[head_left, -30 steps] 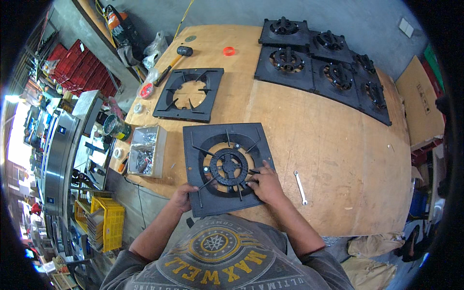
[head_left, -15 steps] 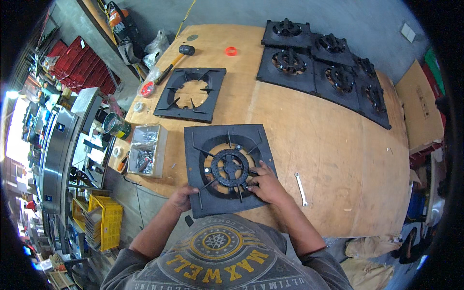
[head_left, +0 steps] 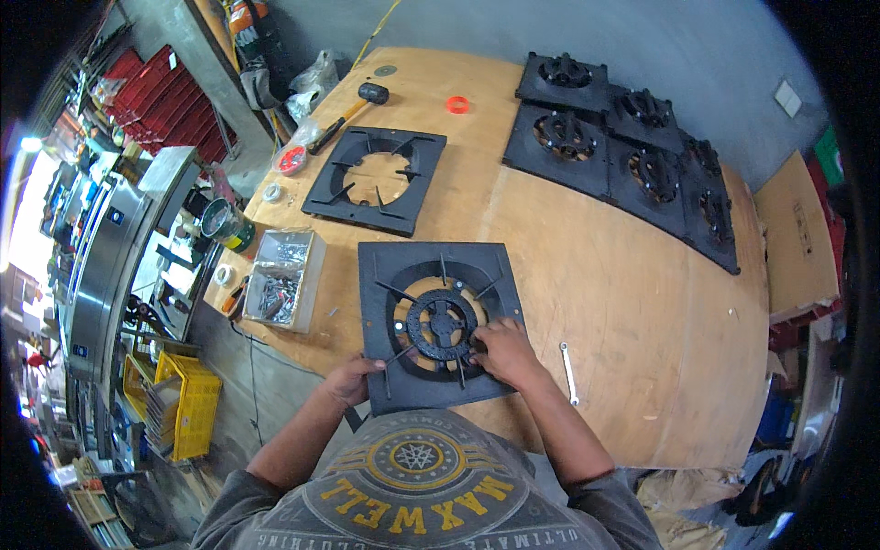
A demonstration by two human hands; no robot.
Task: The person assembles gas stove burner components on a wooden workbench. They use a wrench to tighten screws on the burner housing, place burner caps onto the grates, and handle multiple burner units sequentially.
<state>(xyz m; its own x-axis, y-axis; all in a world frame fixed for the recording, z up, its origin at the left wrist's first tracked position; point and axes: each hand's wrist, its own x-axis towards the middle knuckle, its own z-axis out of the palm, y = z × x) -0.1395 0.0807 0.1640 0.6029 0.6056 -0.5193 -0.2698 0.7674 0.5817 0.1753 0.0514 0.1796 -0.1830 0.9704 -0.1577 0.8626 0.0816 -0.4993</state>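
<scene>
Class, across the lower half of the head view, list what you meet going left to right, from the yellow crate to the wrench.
Yellow crate, two-compartment hardware box, left hand, round black burner, right hand, wrench.

I can see a black-headed mallet (head_left: 350, 115) lying toward the far left corner of the worktop (head_left: 642, 312), with an orange-red ring (head_left: 457, 111) to its right. Just beyond that corner sits a crumpled plastic bag (head_left: 316, 81). Red crates (head_left: 174, 103) are stacked over on the left, a yellow crate (head_left: 198, 408) stands down on the floor, and a cardboard box (head_left: 799, 243) is past the right end, below the pale plate (head_left: 786, 97) on the grey wall (head_left: 642, 32).
</scene>
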